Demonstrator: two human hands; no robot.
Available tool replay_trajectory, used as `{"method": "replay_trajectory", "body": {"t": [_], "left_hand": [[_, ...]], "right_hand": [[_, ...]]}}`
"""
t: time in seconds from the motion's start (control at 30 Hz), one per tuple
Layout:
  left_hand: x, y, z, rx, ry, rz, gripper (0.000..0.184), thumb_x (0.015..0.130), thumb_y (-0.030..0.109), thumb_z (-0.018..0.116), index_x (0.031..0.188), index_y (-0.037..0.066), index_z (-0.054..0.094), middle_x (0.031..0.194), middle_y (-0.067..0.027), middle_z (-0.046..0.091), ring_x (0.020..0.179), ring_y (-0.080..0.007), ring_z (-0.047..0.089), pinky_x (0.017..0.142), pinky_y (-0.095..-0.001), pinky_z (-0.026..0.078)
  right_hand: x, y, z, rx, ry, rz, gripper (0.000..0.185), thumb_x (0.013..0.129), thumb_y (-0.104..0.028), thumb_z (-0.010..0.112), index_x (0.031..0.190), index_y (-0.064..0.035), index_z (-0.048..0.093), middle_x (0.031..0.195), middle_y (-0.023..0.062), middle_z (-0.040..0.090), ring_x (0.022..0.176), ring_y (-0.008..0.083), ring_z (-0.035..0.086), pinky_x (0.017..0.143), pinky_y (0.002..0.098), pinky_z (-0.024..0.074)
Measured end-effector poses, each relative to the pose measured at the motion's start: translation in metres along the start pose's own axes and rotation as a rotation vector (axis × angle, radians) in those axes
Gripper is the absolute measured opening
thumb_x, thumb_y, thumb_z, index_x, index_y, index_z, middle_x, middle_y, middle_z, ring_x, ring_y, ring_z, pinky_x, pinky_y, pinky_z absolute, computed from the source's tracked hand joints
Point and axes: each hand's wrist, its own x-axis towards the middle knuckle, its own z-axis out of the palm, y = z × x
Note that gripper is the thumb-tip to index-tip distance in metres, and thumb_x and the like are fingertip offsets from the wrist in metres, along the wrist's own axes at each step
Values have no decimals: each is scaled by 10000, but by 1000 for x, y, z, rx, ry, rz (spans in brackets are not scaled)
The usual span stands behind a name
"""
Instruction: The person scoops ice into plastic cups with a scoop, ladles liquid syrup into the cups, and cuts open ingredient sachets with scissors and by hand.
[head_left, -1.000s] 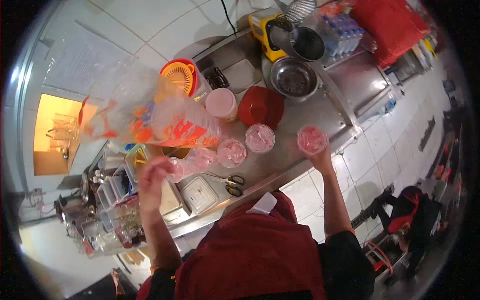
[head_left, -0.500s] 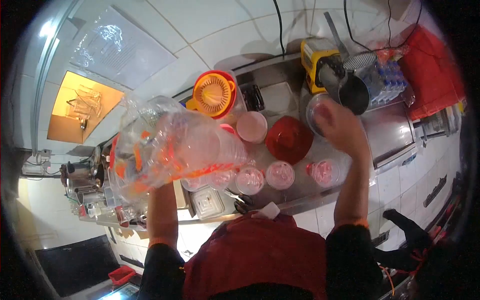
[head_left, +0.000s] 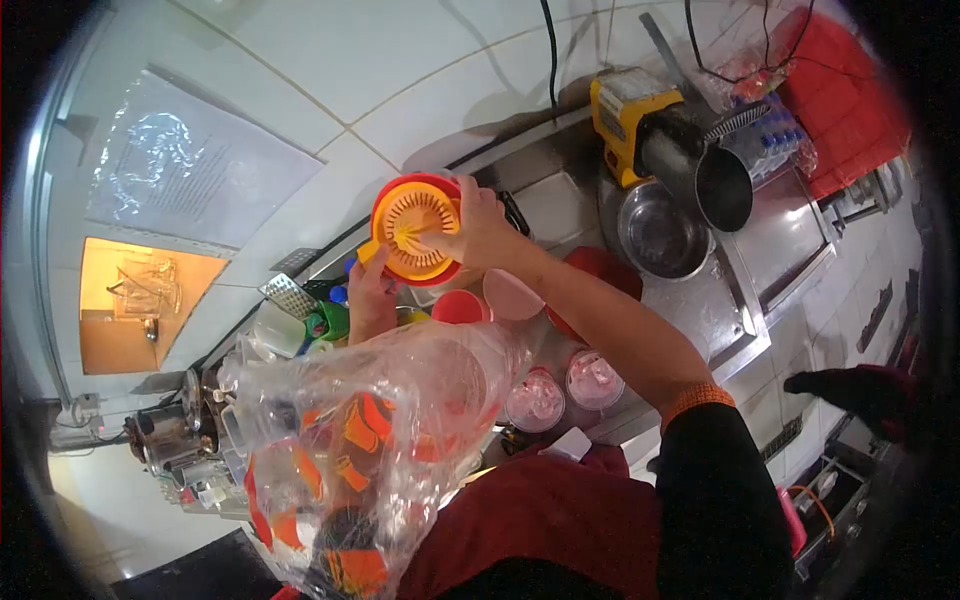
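Both of my hands are on an orange citrus juicer (head_left: 418,232) set in a red bowl by the wall. My left hand (head_left: 372,295) grips its yellow handle at the lower left. From the right, my right hand (head_left: 478,228) holds the rim, with fingers reaching over the ribbed top. A clear plastic bag with orange print and a stack of clear cups (head_left: 430,385) hangs over my left forearm and hides much of it. Below the juicer stands a red cup (head_left: 461,308). Two cups of pink contents (head_left: 595,380) stand near the counter's front edge.
A steel bowl (head_left: 662,228) sits beside a yellow machine (head_left: 625,115) with a dark metal cylinder. Behind my right forearm is a red dish (head_left: 600,270). Bottles and a red bag (head_left: 840,110) lie at the back right. A person's dark sleeve (head_left: 850,395) shows at the right.
My right hand has moved left from the steel bowl to the juicer and taken hold of it. My left hand has reached up to its handle, and the bag has swung lower.
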Motion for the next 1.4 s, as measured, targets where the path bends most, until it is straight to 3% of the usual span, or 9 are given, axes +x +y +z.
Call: {"method": "replay_trajectory", "body": {"t": [0.17,0.27,0.33,0.43,0.67,0.77,0.8,0.87,1.4], "left_hand": [[0,-9,15,-93,86,327,444,890,143,667,1254,34,438,1119,-98,599,1033,-200,609,884,-350,490],[0,-9,14,474,74,679,471,907,90,636,1298,15,385,1162,-134,568,1057,-238,610,921,-381,507],[-7,9,39,-145,132,414,537,921,81,618,1362,14,318,1196,-146,540,1061,-261,608,890,-401,536],[-23,43,73,-15,290,407,567,928,69,606,1397,34,288,1205,-155,532,1042,-280,613,839,-403,561],[-50,105,85,-40,-194,522,511,952,154,583,1392,49,346,1161,-172,577,1005,-234,609,907,-376,493],[9,65,45,1392,-280,494,508,884,204,635,1336,46,462,1182,-183,577,1081,-256,577,957,-371,463],[14,43,61,1161,-370,188,529,858,227,646,1327,39,490,1232,-208,555,1113,-277,576,992,-387,449],[29,19,75,1708,-572,519,696,775,267,735,1377,59,453,1329,-225,510,1229,-329,509,1060,-399,391],[34,43,60,1746,-658,986,378,728,62,604,1106,64,600,1099,-167,627,1087,-353,573,942,-411,474]], "right_hand": [[18,18,4,333,-80,-40,853,637,-337,836,1302,4,424,1103,236,580,1002,318,593,878,359,482],[18,12,7,303,-24,-22,794,648,-303,810,1266,34,441,1066,214,587,967,291,595,832,346,490],[26,8,8,297,27,-4,769,657,-284,794,1254,51,443,1066,205,588,968,270,595,811,339,492],[39,-5,-11,558,-243,137,809,658,-358,791,1222,103,438,1059,273,601,983,385,623,842,405,525],[37,-25,-114,1357,-272,249,299,778,-141,609,1019,36,602,966,122,670,854,200,669,785,327,551],[23,-23,-165,1295,-244,167,312,787,-162,589,1031,32,600,973,122,674,856,198,675,769,322,561],[21,-19,-172,1239,-299,122,326,788,-177,586,1038,32,599,979,121,675,861,199,677,771,319,561],[21,-11,-172,1226,-279,180,334,792,-187,578,1048,28,599,988,122,675,876,202,675,794,321,555],[16,11,-104,1285,-191,401,330,828,-135,533,1129,-1,545,1000,102,635,885,211,659,821,354,561]]}}
